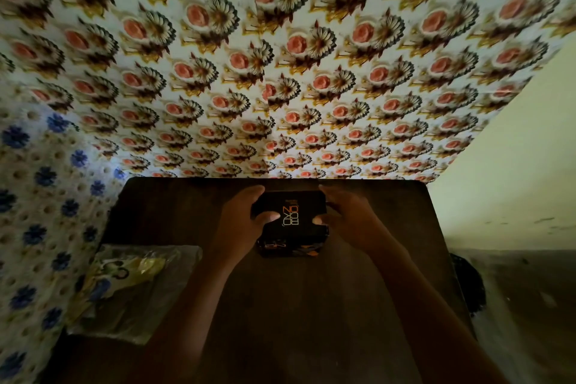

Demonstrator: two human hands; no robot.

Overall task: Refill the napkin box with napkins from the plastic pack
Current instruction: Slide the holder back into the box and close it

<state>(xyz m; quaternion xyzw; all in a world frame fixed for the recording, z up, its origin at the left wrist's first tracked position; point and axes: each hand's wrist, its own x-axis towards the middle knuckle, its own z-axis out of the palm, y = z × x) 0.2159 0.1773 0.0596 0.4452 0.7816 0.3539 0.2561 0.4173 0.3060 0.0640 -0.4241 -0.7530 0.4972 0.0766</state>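
Note:
A black napkin box (293, 215) with orange and white lettering sits near the far middle of the dark table (311, 305). My left hand (243, 221) grips its left side, thumb on the lid. My right hand (349, 218) grips its right side, thumb on the lid too. The lid looks closed, so the inside is hidden. A clear plastic pack (134, 287) with yellow and blue print lies flat at the table's left edge, apart from both hands.
A wall with rose-patterned paper (296, 72) rises right behind the table's far edge. A white cloth with blue flowers (37, 212) hangs at the left. A plain wall (514, 165) and a dark round object (467, 284) stand at the right.

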